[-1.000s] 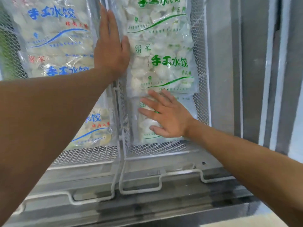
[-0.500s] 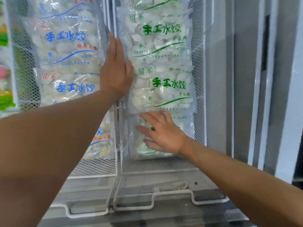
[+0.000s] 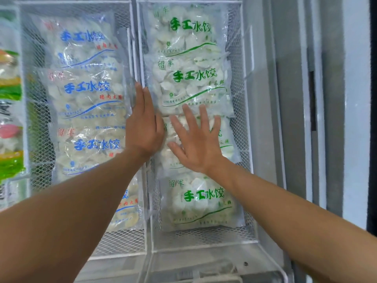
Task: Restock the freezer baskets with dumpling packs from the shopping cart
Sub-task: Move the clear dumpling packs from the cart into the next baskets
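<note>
Glossy clear plastic dumpling packs (image 3: 191, 78) lie in white-coated wire-mesh metal baskets (image 3: 238, 99) beside smooth grey panels (image 3: 291, 139).

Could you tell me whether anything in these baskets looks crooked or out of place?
Nothing looks spilled or torn. The blue packs in the left basket lie tilted and unevenly overlapped, while the green packs in the right basket lie straighter. Both hands, left and right, are flat and open.

Both forearms bare, left hand (image 3: 144, 127) and right hand (image 3: 196, 144) ungloved
</note>
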